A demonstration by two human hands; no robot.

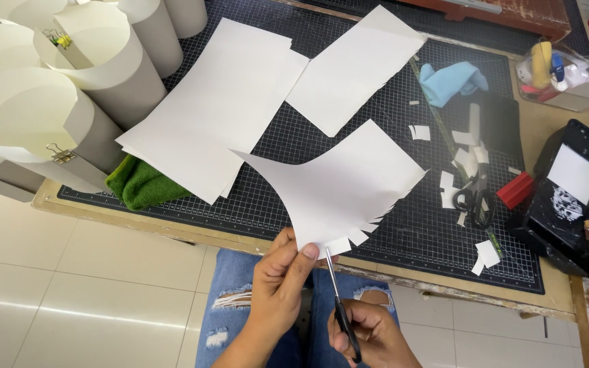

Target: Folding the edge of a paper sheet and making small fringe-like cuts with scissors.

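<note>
The left hand (277,279) pinches the near edge of a curled white sheet (339,184), thumb on top, fingers closed on the paper. The right hand (369,334), at 5 o'clock from it, grips black-handled scissors (339,300), blades pointing up to the sheet's fringed edge. The sheet rises over the cutting mat (403,225) on the counter (553,300). At 3 o'clock lie more scissors (475,194) among paper scraps (487,255). Flat sheets (219,109) lie at 11 o'clock.
</note>
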